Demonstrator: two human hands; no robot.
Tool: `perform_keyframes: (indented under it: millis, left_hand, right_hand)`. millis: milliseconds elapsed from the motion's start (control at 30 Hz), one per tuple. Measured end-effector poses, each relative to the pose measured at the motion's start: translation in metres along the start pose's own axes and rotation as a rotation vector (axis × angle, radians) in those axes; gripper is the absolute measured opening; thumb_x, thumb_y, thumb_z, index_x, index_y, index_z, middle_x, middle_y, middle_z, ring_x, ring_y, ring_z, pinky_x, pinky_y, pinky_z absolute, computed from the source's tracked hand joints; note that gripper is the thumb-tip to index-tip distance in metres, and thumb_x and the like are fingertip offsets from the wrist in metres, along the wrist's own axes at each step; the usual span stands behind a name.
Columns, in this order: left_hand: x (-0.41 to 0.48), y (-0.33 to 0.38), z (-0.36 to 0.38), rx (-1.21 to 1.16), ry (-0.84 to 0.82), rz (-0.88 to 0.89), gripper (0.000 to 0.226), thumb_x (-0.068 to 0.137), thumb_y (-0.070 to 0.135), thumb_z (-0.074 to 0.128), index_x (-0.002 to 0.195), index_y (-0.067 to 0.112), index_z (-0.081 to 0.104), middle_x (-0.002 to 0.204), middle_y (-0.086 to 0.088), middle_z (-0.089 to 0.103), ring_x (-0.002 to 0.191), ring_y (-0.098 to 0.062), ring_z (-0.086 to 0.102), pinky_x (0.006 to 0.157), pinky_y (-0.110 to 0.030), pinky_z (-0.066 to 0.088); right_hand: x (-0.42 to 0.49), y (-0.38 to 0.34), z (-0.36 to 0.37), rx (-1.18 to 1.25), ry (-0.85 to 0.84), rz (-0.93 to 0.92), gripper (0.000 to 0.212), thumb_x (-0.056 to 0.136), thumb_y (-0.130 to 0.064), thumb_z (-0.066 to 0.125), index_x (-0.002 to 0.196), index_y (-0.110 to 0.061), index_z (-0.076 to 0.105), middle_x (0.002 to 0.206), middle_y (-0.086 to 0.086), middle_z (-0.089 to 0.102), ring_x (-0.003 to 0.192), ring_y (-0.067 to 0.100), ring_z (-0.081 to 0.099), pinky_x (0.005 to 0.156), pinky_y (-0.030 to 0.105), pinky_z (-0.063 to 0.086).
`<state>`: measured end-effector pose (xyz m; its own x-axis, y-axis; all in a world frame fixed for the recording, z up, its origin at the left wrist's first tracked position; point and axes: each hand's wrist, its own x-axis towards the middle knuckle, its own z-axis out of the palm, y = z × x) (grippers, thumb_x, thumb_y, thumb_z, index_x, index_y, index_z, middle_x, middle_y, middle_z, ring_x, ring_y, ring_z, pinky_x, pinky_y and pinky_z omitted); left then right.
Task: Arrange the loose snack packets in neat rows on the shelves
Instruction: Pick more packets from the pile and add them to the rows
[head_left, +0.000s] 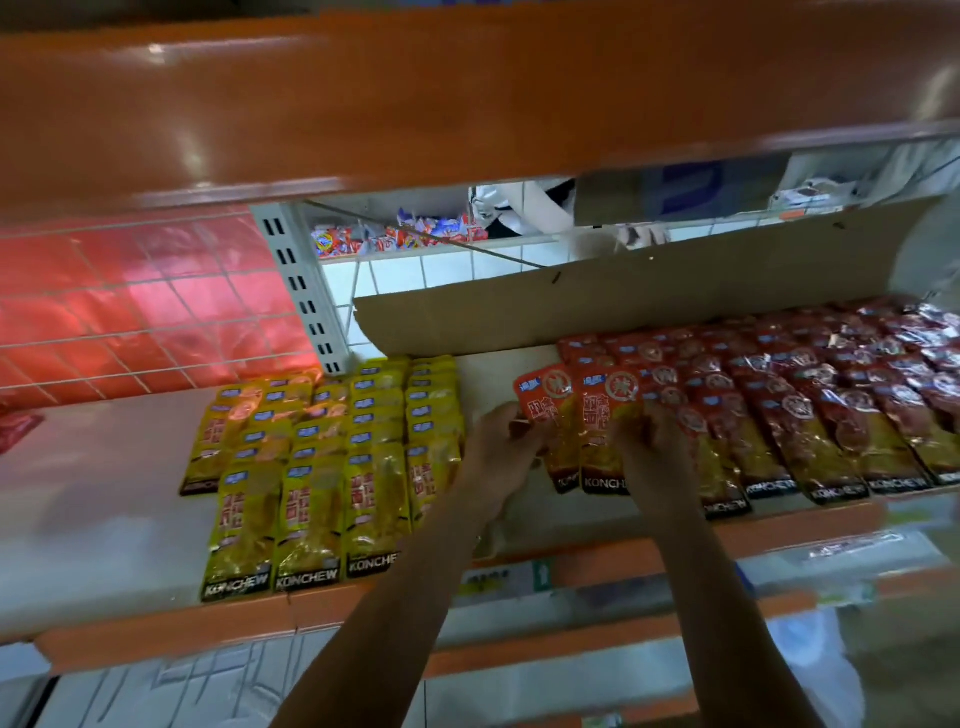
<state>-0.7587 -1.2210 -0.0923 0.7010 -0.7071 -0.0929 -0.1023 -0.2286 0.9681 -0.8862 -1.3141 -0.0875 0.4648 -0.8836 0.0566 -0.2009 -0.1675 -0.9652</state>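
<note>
White orange-edged shelf (104, 493): two red packets (597, 415), long axes front-to-back, at left end of red rows (831, 415), gripped at both sides by curled fingers of left hand (498, 452) and right hand (649, 447); yellow rows (322, 467) beyond bare gap leftward.

The snack packets (311, 499) are shiny crinkled plastic film; the cardboard sheet (623, 291) is matt; the shelf (104, 493) looks smooth.
</note>
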Motion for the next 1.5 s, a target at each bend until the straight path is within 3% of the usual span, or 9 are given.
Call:
perform_keyframes:
  millis: [100, 300, 433, 533, 633, 867, 1033, 1200, 1500]
  left_hand:
    - [0.002, -0.002, 0.024, -0.015, -0.021, -0.034, 0.013, 0.093, 0.028, 0.061, 0.082, 0.028, 0.067, 0.086, 0.006, 0.072, 0.083, -0.013, 0.07, 0.08, -0.034, 0.058]
    - [0.01, -0.006, 0.056, 0.106, -0.013, -0.067, 0.014, 0.091, 0.029, 0.063, 0.097, 0.021, 0.073, 0.093, 0.005, 0.072, 0.086, -0.012, 0.067, 0.076, -0.026, 0.053]
    - [0.017, -0.002, 0.061, 0.154, 0.054, -0.093, 0.007, 0.087, 0.034, 0.069, 0.089, 0.027, 0.069, 0.082, 0.015, 0.066, 0.076, -0.001, 0.061, 0.059, -0.016, 0.044]
    - [0.021, -0.002, 0.064, 0.164, 0.066, -0.107, 0.007, 0.087, 0.034, 0.068, 0.084, 0.03, 0.065, 0.079, 0.017, 0.063, 0.074, 0.0, 0.06, 0.058, -0.016, 0.044]
    - [0.023, -0.004, 0.066, 0.164, 0.083, -0.079, 0.005, 0.088, 0.033, 0.067, 0.088, 0.028, 0.067, 0.085, 0.012, 0.066, 0.078, -0.001, 0.061, 0.067, -0.019, 0.049]
    - [0.024, -0.003, 0.068, 0.2, 0.096, -0.042, 0.008, 0.087, 0.038, 0.068, 0.088, 0.032, 0.062, 0.084, 0.017, 0.064, 0.079, 0.0, 0.062, 0.065, -0.017, 0.048]
    - [0.023, -0.003, 0.066, 0.206, 0.073, -0.017, 0.008, 0.088, 0.04, 0.066, 0.085, 0.035, 0.061, 0.09, 0.012, 0.068, 0.081, -0.003, 0.065, 0.069, -0.02, 0.052]
    - [0.021, -0.004, 0.064, 0.227, 0.056, -0.036, 0.006, 0.09, 0.038, 0.064, 0.089, 0.033, 0.062, 0.093, 0.01, 0.068, 0.084, -0.005, 0.066, 0.073, -0.023, 0.054]
    - [0.02, -0.003, 0.064, 0.28, 0.053, -0.037, 0.017, 0.092, 0.035, 0.062, 0.102, 0.024, 0.069, 0.1, 0.006, 0.07, 0.086, -0.006, 0.066, 0.08, -0.026, 0.056]
  right_hand:
    - [-0.002, 0.01, -0.02, -0.114, 0.042, -0.048, 0.003, 0.093, -0.01, 0.05, 0.091, -0.013, 0.051, 0.069, -0.002, 0.047, 0.057, 0.01, 0.042, 0.056, 0.025, 0.032]
    - [-0.01, 0.022, -0.039, -0.32, 0.073, -0.077, 0.016, 0.092, -0.01, 0.054, 0.106, -0.018, 0.05, 0.076, -0.008, 0.053, 0.061, -0.003, 0.047, 0.046, 0.007, 0.032]
    - [-0.011, 0.02, -0.039, -0.436, 0.049, -0.088, 0.036, 0.09, -0.007, 0.056, 0.125, -0.004, 0.051, 0.105, 0.016, 0.059, 0.096, 0.03, 0.057, 0.072, 0.022, 0.034]
    - [-0.014, 0.017, -0.037, -0.48, 0.061, -0.088, 0.056, 0.087, -0.005, 0.059, 0.139, -0.007, 0.041, 0.126, 0.019, 0.05, 0.115, 0.035, 0.05, 0.089, 0.034, 0.04]
    - [-0.016, 0.017, -0.036, -0.488, 0.062, -0.071, 0.06, 0.085, -0.005, 0.061, 0.141, -0.006, 0.038, 0.129, 0.021, 0.045, 0.12, 0.036, 0.044, 0.098, 0.044, 0.04]
    - [-0.016, 0.019, -0.036, -0.635, 0.076, -0.043, 0.06, 0.084, -0.019, 0.065, 0.139, -0.01, 0.042, 0.132, 0.017, 0.045, 0.121, 0.033, 0.037, 0.101, 0.04, 0.029]
    - [-0.016, 0.021, -0.035, -0.664, 0.053, -0.065, 0.057, 0.081, -0.025, 0.069, 0.132, -0.013, 0.048, 0.13, 0.015, 0.046, 0.12, 0.033, 0.038, 0.097, 0.04, 0.033]
    - [-0.017, 0.022, -0.032, -0.694, 0.087, -0.084, 0.064, 0.076, -0.046, 0.073, 0.126, -0.013, 0.051, 0.126, 0.014, 0.05, 0.117, 0.032, 0.042, 0.092, 0.035, 0.035]
    - [-0.021, 0.022, -0.03, -0.733, 0.1, -0.077, 0.062, 0.075, -0.042, 0.075, 0.121, -0.01, 0.049, 0.121, 0.014, 0.051, 0.115, 0.032, 0.045, 0.093, 0.038, 0.037]
